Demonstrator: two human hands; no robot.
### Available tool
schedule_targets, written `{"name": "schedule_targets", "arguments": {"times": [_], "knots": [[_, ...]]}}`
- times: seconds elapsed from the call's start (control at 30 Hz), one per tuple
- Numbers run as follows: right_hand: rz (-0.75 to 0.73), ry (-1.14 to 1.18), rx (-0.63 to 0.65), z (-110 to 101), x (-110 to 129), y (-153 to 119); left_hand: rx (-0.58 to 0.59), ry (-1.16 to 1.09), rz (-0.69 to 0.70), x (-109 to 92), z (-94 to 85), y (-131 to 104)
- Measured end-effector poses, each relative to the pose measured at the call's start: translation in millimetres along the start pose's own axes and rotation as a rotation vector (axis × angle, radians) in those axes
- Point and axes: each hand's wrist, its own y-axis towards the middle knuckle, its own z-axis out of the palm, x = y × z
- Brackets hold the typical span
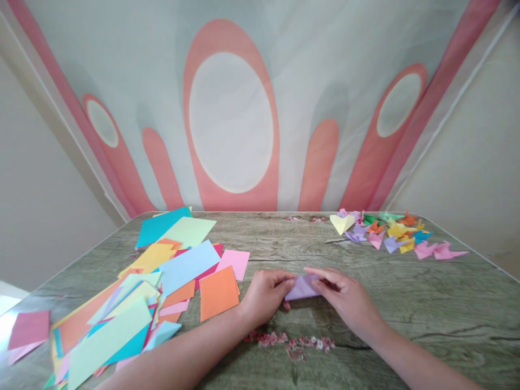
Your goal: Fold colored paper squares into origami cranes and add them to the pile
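A folded piece of purple paper (301, 288) is held between my two hands, just above the wooden table (276, 244). My left hand (266, 292) pinches its left end between thumb and fingers. At the other end, my right hand (339, 290) grips the paper with the thumb in front and the fingers along the top edge. Creases show on the paper's front face; its back is hidden. Left of my left hand lies an orange square of paper (219, 293).
Loose coloured sheets, such as a light blue sheet (190, 266), spread over the table's left side. Several folded paper figures, including a pink one (424, 249), stand at the back right. Small pink and white bits (311, 343) lie in front of my hands. A printed backdrop (231, 119) hangs behind.
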Motion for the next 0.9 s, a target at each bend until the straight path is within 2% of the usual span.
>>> {"name": "schedule_targets", "arguments": {"times": [0.1, 0.27, 0.4, 0.5, 0.73, 0.9], "knots": [[-0.057, -0.035, 0.011, 0, 1, 0, 0.004, 0.054, 0.030, -1, 0.1, -1], [-0.038, -0.049, 0.002, 0, 5, 1, 0.010, 0.156, 0.095, -4, 1.2, -5], [-0.116, -0.086, -0.028, 2, 8, -1, 0.026, 0.273, 0.102, -4, -1.7, -5], [-0.157, -0.123, -0.014, 3, 8, -2, 0.026, 0.400, 0.119, -3, -5.5, -2], [-0.127, -0.212, 0.036, 6, 2, 4, -0.028, 0.803, 0.087, -3, -8.3, 7], [-0.158, -0.269, 0.059, 9, -2, 7, -0.016, 0.961, 0.083, -3, -6.3, 12]]}}
